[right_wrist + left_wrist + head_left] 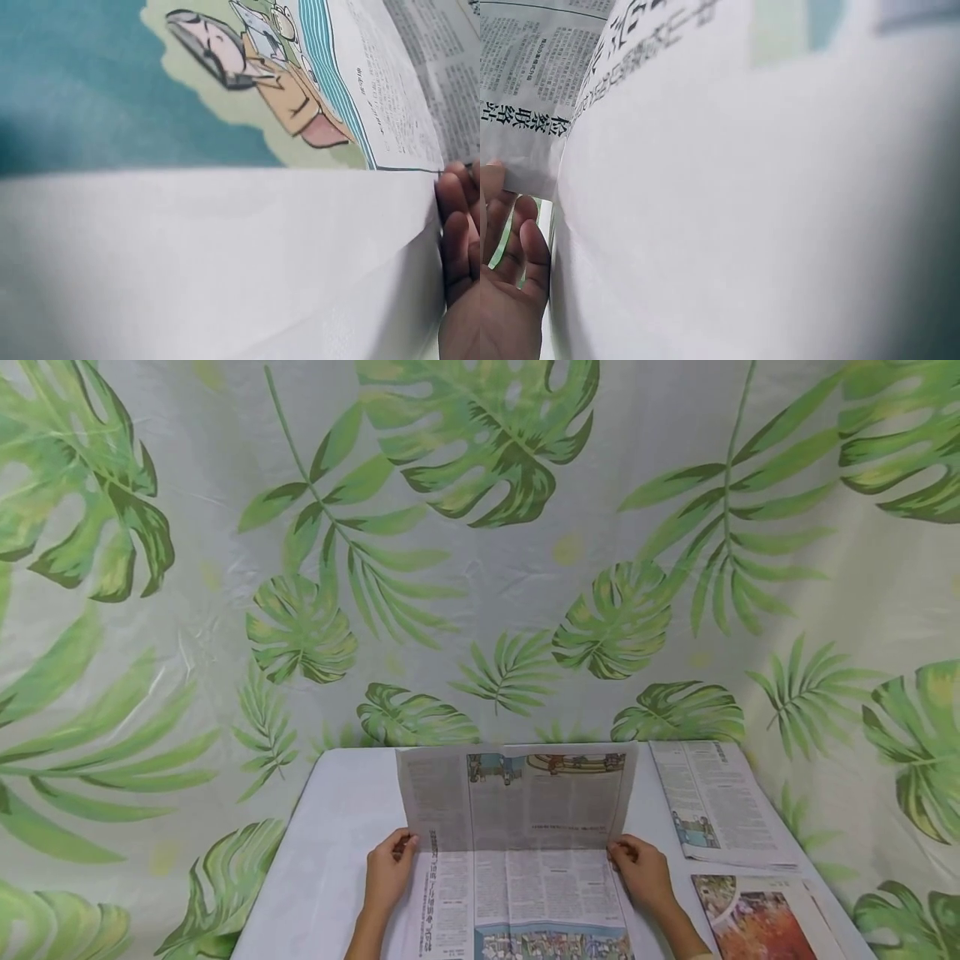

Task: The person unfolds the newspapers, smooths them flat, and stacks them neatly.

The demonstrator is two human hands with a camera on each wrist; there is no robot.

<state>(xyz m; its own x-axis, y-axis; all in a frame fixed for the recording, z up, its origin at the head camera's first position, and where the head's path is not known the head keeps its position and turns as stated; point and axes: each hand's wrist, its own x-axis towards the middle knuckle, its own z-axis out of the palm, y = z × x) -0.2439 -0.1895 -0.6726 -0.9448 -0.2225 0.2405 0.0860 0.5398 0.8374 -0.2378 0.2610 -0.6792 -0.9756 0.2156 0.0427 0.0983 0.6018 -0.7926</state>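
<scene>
A newspaper sheet [555, 881] lies on the table in front of me, its far half raised along a crosswise crease and its near half flat. My left hand [390, 870] pinches the left edge near that crease. On the opposite edge, at about the same height, my right hand [643, 870] holds the paper between thumb and fingers. The left wrist view shows the left hand [510, 277] at the paper's border, with white margin and large print beside it. In the right wrist view, curled fingers of the right hand [461, 247] meet the edge beside a coloured cartoon.
A folded newspaper [731, 810] lies at the table's back right. Nearer, a colour-printed paper [765, 918] with a reddish picture rests by the right edge. The white tabletop [330, 835] shows on the left. Behind it hangs a leaf-patterned curtain [495, 602].
</scene>
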